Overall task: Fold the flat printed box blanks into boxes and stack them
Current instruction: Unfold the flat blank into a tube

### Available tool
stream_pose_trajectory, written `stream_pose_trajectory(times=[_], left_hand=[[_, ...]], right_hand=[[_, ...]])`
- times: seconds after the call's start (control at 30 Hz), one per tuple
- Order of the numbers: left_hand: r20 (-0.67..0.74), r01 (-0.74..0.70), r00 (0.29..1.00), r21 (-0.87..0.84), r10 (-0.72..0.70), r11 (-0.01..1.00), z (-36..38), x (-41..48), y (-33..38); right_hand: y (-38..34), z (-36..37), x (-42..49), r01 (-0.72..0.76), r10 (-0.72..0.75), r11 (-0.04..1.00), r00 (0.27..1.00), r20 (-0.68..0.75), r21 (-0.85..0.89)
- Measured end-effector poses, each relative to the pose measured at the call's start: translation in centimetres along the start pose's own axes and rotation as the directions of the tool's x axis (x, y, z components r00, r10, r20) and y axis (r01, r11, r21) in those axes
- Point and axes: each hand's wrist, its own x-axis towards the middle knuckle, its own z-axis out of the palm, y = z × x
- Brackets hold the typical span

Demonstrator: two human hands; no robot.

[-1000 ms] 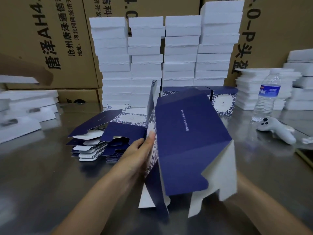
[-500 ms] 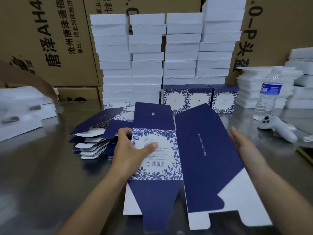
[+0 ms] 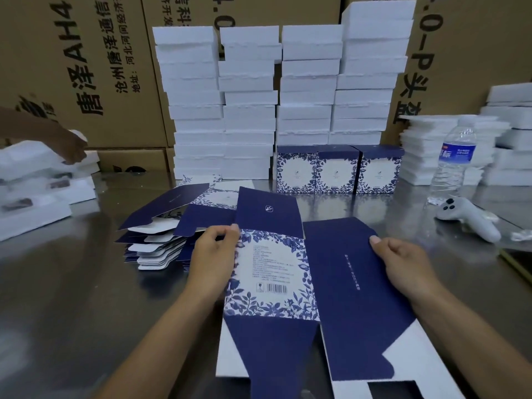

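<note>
Box blank (image 3: 270,263) lay flat on the steel table (image 3: 72,298), held between your hands. Your left hand (image 3: 214,254) pinched its left edge; your right hand (image 3: 406,263) pinched its right edge, thumb on top. Barcode (image 3: 277,288) sat just right of your left grip. The white print line near your right grip was unreadable. Cartons (image 3: 86,67) far beyond both grips read "AH4".

Forearms forward, left hand (image 3: 214,254) and right hand (image 3: 403,266) palm-down, fingers curled, pinching opposite edges of the box blank (image 3: 339,283)
</note>
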Motion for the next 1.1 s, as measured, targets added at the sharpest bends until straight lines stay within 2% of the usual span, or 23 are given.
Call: stream_pose_trajectory(times=[0.07, 0.2, 0.4, 0.63, 0.77, 0.87, 1.0, 1.1], left_hand=[[0.007, 0.019, 1.000, 0.008, -0.019, 1.000, -0.23, 0.24, -0.08], [-0.026, -0.054, 0.998, 0.143, 0.058, 0.988, -0.23, 0.44, -0.29], [-0.096, -0.108, 0.988, 0.155, 0.124, 0.982, -0.38, 0.72, -0.56], [-0.129, -0.071, 0.989, -0.018, 0.068, 0.997, -0.25, 0.95, -0.68], [-0.053, 0.061, 0.996, -0.102, -0.067, 0.993, -0.15, 0.60, -0.35], [0.028, 0.037, 0.999, -0.030, -0.036, 0.999, -0.04, 0.40, -0.51], [-0.068, -0.095, 0.992, 0.147, 0.105, 0.985, -0.13, 0.60, -0.68], [-0.117, -0.117, 0.983, 0.178, 0.139, 0.977, -0.33, 0.85, -0.68]], right_hand=[[0.18, 0.05, -0.04, 0.010, -0.011, 0.999, 1.000, 0.019, 0.030], [0.22, 0.37, -0.20, -0.002, -0.002, 0.996, 0.999, 0.048, 0.090], [0.19, 0.88, -0.38, -0.061, 0.049, 0.990, 0.995, 0.089, 0.129], [0.11, 0.74, -0.26, 0.021, -0.021, 1.000, 0.995, 0.094, 0.002], [0.00, 0.36, -0.11, 0.057, -0.056, 0.998, 0.997, 0.054, -0.020], [0.10, 0.15, -0.07, 0.054, -0.055, 0.998, 0.998, 0.029, 0.012], [0.17, 0.48, -0.09, 0.063, -0.063, 0.998, 0.997, 0.039, 0.021], [0.33, 0.87, -0.18, 0.036, -0.043, 0.995, 0.996, 0.078, 0.094]])
